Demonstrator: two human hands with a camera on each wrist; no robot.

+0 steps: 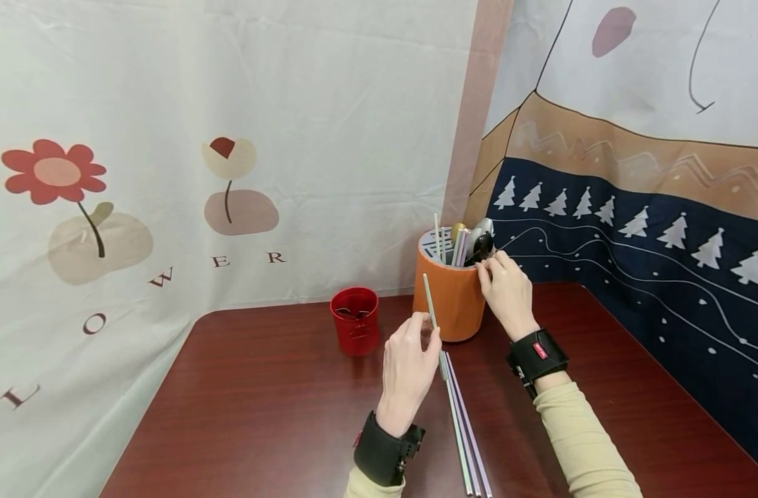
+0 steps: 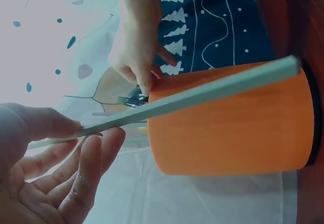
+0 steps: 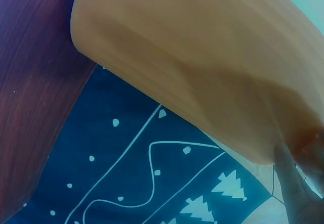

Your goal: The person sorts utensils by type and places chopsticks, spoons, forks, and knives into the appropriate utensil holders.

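left hand (image 1: 409, 366): pinches green straw (image 1: 430, 302) | right hand (image 1: 507, 289): fingers curled on orange holder (image 1: 450, 301) rim

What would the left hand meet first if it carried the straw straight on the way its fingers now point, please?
Most likely the orange holder: the left hand pinches a pale green straw whose raised tip points at the holder's rim. Depth is unclear, so the tip may pass just left of it.

Table (image 1: 261, 415) bears orange holder (image 1: 454, 301), red cup (image 1: 355, 321), straws (image 1: 469, 443).
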